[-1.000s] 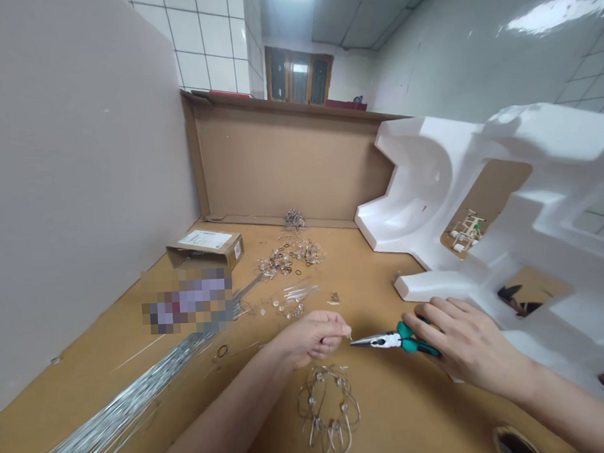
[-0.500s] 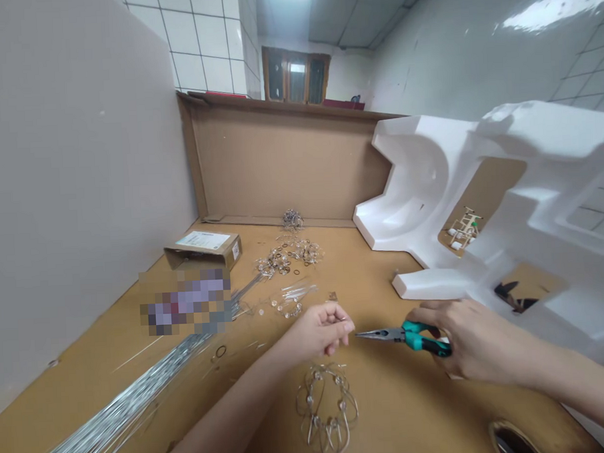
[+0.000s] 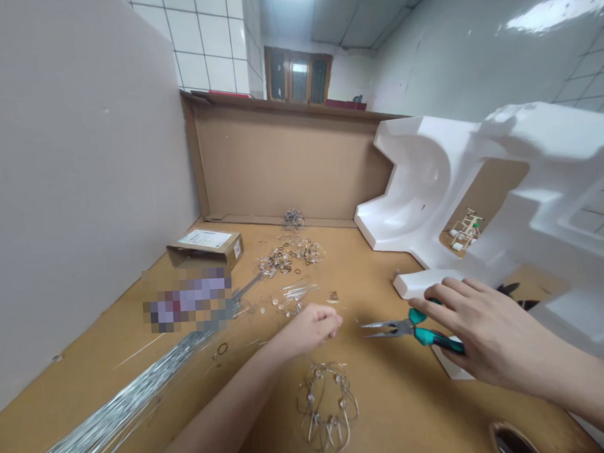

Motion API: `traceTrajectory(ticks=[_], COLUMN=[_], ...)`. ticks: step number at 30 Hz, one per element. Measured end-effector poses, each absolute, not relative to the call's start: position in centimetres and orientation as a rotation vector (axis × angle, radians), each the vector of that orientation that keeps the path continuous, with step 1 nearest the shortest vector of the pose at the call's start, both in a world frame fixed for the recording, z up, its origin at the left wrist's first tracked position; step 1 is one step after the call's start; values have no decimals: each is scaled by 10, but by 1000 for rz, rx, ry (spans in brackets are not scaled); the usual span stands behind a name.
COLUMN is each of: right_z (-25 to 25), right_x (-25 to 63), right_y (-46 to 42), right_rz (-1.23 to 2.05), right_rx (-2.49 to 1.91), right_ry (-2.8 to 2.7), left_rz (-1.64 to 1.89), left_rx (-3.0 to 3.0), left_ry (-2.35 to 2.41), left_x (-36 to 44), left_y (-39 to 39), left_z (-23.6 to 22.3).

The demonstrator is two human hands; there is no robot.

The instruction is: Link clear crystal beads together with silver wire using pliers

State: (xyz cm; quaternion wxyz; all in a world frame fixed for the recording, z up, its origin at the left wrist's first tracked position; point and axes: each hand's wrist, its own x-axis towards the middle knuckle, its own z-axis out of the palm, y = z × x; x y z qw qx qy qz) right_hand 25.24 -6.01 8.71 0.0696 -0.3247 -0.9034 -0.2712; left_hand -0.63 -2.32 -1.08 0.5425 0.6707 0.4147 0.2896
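Note:
My right hand (image 3: pixel 491 325) holds needle-nose pliers (image 3: pixel 400 328) with teal and black handles. Their jaws are parted and point left. To the left of the tips, my left hand (image 3: pixel 314 327) is closed with fingers and thumb together; whatever it may hold is hidden. Just below that hand a ring-shaped piece of looped wire with clear beads (image 3: pixel 342 404) lies on the table, touched by neither hand. Beyond the left hand are a few short straight wires (image 3: pixel 297 291) and some clear beads (image 3: pixel 293 308).
A long bundle of silvery wires (image 3: pixel 134 401) runs across the left side. Toward the back lie heaps of beaded wire pieces (image 3: pixel 278 259) and small rings. An opened cardboard box (image 3: pixel 207 242) stands at left, cardboard panel (image 3: pixel 289 160) behind, white foam packaging (image 3: pixel 414 161) at right.
The pliers' jaws have spread apart, and my right hand has shifted a little to the right. My left hand has drawn slightly left, its fingers curling in more.

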Motion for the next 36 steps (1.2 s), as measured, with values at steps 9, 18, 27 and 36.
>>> traceTrajectory(ticks=[9, 18, 27, 36], right_z=[79, 82, 84, 84], right_x=[245, 243, 240, 239], right_y=[-65, -65, -67, -65], right_rz=[-1118, -1134, -1091, -1059], right_rx=[-806, -803, -758, -773], right_ry=[-2813, -2841, -2842, -2860], left_rz=[684, 661, 649, 623], left_rx=[1219, 1193, 1192, 1190], left_ry=[819, 772, 766, 771], left_x=[2, 3, 3, 4], left_y=[-30, -31, -32, -33], left_z=[-7, -7, -5, -4])
